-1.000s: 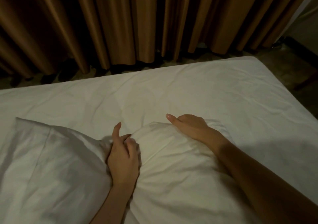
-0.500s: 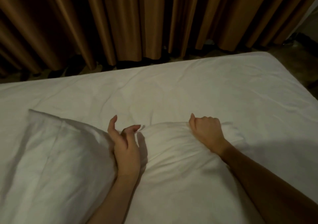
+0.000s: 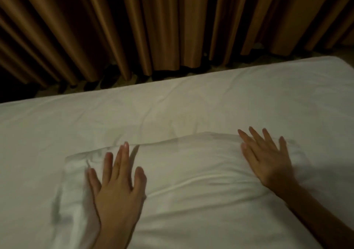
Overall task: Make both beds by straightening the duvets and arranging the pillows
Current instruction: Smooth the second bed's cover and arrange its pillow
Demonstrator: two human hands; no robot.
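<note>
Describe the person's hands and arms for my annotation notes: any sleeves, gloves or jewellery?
Both the left hand and right hand are bare: no gloves, rings or watch show. The forearms are uncovered to the frame edge, so no sleeves are visible. The fingers look blurred.

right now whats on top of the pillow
Both hands lie flat on the pillow: the left hand near its left end, the right hand near its right end. What the palms cover cannot be seen.

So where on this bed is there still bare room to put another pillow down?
Bare sheet runs between the pillow's far edge and the curtain side, and also left of the pillow. The near middle is taken: the left hand and right hand lie flat on the pillow.
</note>
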